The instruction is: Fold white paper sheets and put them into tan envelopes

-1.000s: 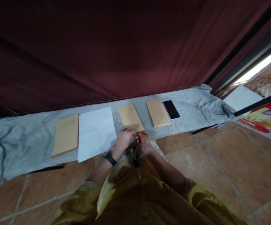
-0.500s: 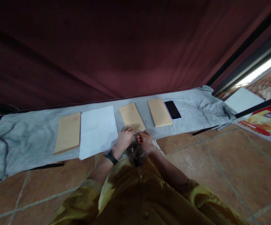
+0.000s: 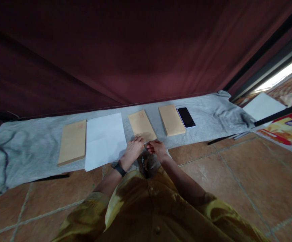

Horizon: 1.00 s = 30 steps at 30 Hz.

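Observation:
My left hand (image 3: 133, 150) and my right hand (image 3: 156, 148) meet at the near end of a brown envelope (image 3: 141, 125) that lies on a grey cloth (image 3: 35, 141). Both hands have their fingers curled and pinched at the envelope's near edge, where a bit of white paper shows between them. A black band is on my left wrist. To the left of the hands lies a white sheet of paper (image 3: 104, 139). A stack of brown envelopes (image 3: 72, 141) lies further left, and another stack (image 3: 171, 119) to the right.
A black phone (image 3: 185, 117) lies right of the right-hand stack. A dark red curtain (image 3: 125, 50) hangs behind the cloth. The floor has brown tiles (image 3: 236, 174). White sheets (image 3: 262, 106) and a colourful printed sheet (image 3: 287, 131) lie at far right.
My hands stay at the envelope's near edge; the right hand has shifted slightly towards the left one. The view has drifted a little.

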Tool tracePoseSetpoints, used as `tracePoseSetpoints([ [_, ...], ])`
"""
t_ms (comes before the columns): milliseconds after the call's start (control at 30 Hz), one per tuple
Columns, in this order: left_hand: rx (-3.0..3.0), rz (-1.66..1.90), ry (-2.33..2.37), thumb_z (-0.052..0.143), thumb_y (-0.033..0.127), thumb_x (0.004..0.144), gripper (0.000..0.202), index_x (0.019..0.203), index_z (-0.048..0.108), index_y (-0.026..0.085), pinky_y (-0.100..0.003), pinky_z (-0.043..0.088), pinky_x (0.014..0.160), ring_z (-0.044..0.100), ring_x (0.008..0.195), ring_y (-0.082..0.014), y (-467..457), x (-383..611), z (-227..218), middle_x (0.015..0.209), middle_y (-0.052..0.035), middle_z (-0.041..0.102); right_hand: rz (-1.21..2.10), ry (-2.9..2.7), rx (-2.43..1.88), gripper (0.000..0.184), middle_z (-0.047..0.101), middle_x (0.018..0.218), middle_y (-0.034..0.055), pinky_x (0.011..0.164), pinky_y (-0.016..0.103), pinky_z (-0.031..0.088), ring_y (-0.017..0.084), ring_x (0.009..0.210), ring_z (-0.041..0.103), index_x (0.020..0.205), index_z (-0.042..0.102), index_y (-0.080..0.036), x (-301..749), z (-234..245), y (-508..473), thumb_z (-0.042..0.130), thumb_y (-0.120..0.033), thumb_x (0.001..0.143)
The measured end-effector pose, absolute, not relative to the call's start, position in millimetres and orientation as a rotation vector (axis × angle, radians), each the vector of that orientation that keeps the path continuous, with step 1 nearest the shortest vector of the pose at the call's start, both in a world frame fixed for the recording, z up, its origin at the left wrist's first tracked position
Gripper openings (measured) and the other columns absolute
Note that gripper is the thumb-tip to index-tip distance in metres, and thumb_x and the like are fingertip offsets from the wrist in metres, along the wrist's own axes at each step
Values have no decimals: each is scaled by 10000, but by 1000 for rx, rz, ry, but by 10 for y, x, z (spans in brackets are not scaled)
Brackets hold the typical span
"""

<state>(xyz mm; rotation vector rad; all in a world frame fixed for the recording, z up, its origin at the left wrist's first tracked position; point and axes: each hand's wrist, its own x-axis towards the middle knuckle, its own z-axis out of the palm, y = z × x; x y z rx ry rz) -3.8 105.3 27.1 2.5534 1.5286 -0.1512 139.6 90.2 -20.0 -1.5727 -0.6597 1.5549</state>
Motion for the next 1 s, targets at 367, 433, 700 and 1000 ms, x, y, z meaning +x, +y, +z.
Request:
tracePoseSetpoints([
  [367,2491,133,1592,526,260,996,396,1370,554,138,-370,487,1083,536,1352,-254,952,-192,84,1498,-171,536,1280,-1174,-1679,150,725,822,22,643,251,543,149,676,639,952,718,-212,1859,-225,715,576,-254,927],
  [433,2471,127,1618,504,248,1005,387,1369,557,129,-362,490,1083,537,1356,-250,948,-193,73,1512,-174,523,871,-1513,-1717,200,724,1005,66,812,298,552,192,885,671,1043,722,-216,1939,-246,720,547,-217,946],
  [700,2457,53,1659,466,227,1020,324,1306,591,138,-342,513,1043,581,1300,-230,929,-195,73,1450,-154,580,383,-2034,-1797,281,674,1212,118,895,311,503,234,1020,657,1250,666,-210,1969,-268,894,538,-286,1012],
  [1000,2566,40,1629,475,179,1009,302,1289,585,153,-331,488,1054,590,1268,-212,926,-189,10,1374,-136,627,368,-2210,-1922,346,668,1246,130,752,299,495,245,979,690,1335,606,-218,1927,-115,982,547,-347,1019],
])
